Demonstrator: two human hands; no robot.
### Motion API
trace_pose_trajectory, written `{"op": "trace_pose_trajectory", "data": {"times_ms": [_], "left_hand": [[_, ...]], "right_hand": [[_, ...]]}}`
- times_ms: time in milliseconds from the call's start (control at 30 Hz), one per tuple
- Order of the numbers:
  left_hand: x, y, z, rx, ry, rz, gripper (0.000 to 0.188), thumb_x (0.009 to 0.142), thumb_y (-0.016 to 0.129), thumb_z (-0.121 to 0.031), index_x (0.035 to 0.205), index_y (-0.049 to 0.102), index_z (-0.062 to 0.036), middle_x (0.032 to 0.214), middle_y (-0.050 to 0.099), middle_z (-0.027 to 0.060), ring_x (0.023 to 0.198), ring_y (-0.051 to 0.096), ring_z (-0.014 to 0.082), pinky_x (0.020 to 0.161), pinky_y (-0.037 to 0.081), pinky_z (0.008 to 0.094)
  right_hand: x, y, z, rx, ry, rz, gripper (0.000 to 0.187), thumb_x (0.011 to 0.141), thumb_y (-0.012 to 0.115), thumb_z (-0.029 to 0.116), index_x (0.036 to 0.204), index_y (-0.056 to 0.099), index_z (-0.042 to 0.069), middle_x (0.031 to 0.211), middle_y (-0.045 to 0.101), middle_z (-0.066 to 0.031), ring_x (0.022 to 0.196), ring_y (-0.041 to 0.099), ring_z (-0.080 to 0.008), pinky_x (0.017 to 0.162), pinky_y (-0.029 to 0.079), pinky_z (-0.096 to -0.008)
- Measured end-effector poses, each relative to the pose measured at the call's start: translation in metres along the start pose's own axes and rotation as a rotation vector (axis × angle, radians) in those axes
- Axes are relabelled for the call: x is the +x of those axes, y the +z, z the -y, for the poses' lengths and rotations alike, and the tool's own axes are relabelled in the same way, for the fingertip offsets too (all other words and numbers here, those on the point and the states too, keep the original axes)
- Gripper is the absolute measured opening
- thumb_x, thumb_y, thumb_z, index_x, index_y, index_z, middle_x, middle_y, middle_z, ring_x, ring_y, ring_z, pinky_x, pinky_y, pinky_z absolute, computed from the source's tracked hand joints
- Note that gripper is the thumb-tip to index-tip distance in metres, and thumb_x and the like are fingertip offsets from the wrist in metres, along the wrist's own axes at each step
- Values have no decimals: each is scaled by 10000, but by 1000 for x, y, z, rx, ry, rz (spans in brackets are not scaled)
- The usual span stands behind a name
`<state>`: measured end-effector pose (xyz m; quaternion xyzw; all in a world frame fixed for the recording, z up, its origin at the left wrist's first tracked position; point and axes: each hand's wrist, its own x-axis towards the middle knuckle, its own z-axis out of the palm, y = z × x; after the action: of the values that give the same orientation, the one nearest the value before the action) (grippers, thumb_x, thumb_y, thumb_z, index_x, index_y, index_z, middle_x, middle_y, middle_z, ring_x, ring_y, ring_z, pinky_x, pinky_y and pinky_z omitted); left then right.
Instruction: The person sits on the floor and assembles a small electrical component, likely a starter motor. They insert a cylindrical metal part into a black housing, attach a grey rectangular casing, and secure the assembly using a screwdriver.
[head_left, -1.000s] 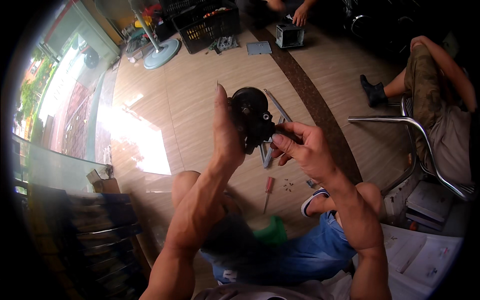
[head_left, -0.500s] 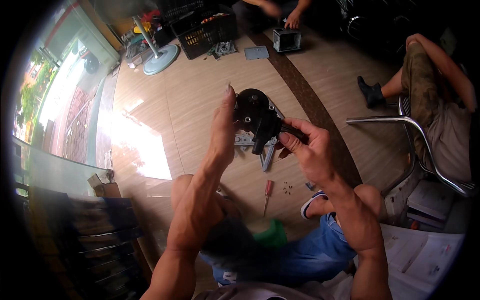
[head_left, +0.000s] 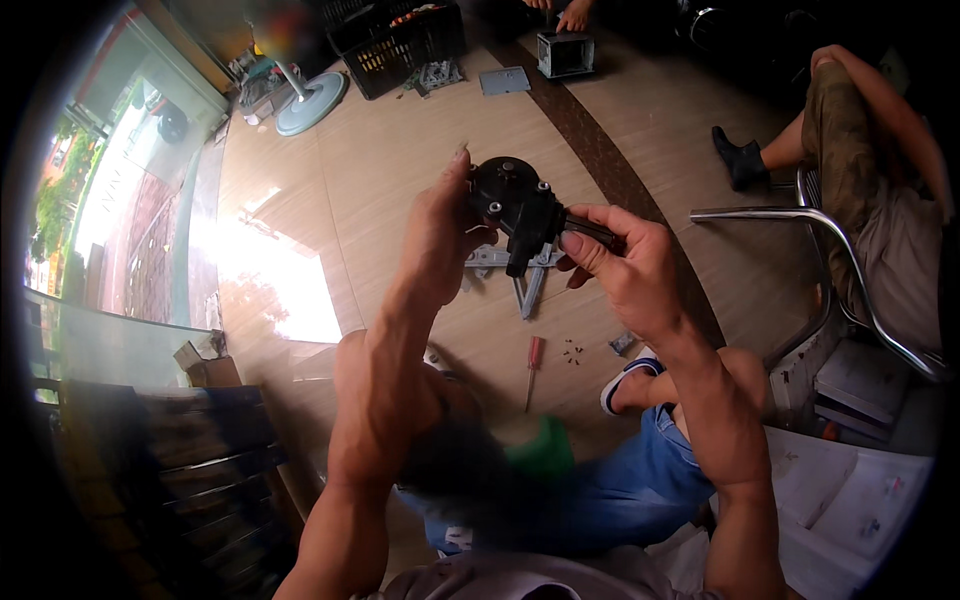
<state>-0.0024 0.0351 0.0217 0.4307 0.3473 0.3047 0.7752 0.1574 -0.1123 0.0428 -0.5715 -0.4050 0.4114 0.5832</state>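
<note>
Bridging both hands (head_left: 437, 228) (head_left: 638, 262): black motor-like part (head_left: 515, 205)

Machine part (head_left: 508, 192): black all over, save for silvery screw heads (head_left: 494, 208)
Metal frame (head_left: 533, 292): dull silver
Screwdriver (head_left: 535, 353): half red, half silvery
Loose screws (head_left: 572, 352): dark little specks, from where I stand
Floor (head_left: 400, 150): warm tan, finely streaked
Floor stripe (head_left: 590, 140): deep brown, speckled
Shorts (head_left: 610, 480): denim blue
Shoe (head_left: 622, 382): navy and white
Plastic piece between the knees (head_left: 543, 450): green
Fan base (head_left: 313, 106): pale bluish grey
Crate (head_left: 395, 52): black
Metal box (head_left: 566, 55): grey
Flat plate (head_left: 505, 81): bluish grey
Right-hand neighbour's trousers (head_left: 836, 130): olive brown, blotchy like camouflage
Boot (head_left: 740, 162): black
Chair arm (head_left: 770, 214): silver, mirror-bright
</note>
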Motion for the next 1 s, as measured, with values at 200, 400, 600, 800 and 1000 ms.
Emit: {"op": "trace_pose_trajectory", "data": {"times_ms": [200, 400, 600, 800, 1000], "left_hand": [[-8, 6, -5, -82, 29, 22, 419, 985, 543, -490, 1040, 657, -91, 906, 664, 16, 806, 566, 108, 718, 433, 286], [-13, 11, -6, -153, 106, 113, 433, 966, 586, -450, 1166, 647, -71, 1052, 681, 38, 936, 593, 129, 787, 458, 302], [-15, 4, -6, -140, 131, 156, 460, 958, 593, -416, 1234, 629, -49, 1098, 685, 50, 958, 603, 138, 814, 474, 312], [-16, 6, -8, -223, 116, 123, 453, 953, 590, -387, 1252, 623, -48, 1043, 692, 57, 891, 618, 140, 760, 491, 295], [-8, 0, -2, -79, 130, 1, 496, 949, 594, -465, 1128, 662, -7, 869, 660, 78, 657, 591, 136, 584, 463, 269]], "right_hand": [[1, -1, 2, 9, 5, 12, 348, 901, 711, 112, 1172, 642, -95, 951, 718, -111, 803, 666, -121, 678, 556, -259], [-1, -3, 7, 19, -1, 9, 344, 907, 712, 115, 1171, 639, -94, 946, 716, -106, 801, 664, -117, 673, 553, -253], [-2, -4, 7, 91, -1, 30, 339, 914, 707, 116, 1172, 638, -93, 952, 720, -111, 802, 671, -121, 669, 552, -254], [-2, -8, 8, 117, -7, 14, 345, 916, 707, 120, 1179, 637, -93, 939, 719, -125, 780, 680, -136, 650, 556, -260], [-2, -13, 9, 247, 21, 36, 335, 956, 678, 170, 1201, 623, -52, 928, 712, -111, 759, 692, -168, 605, 537, -264]]}}
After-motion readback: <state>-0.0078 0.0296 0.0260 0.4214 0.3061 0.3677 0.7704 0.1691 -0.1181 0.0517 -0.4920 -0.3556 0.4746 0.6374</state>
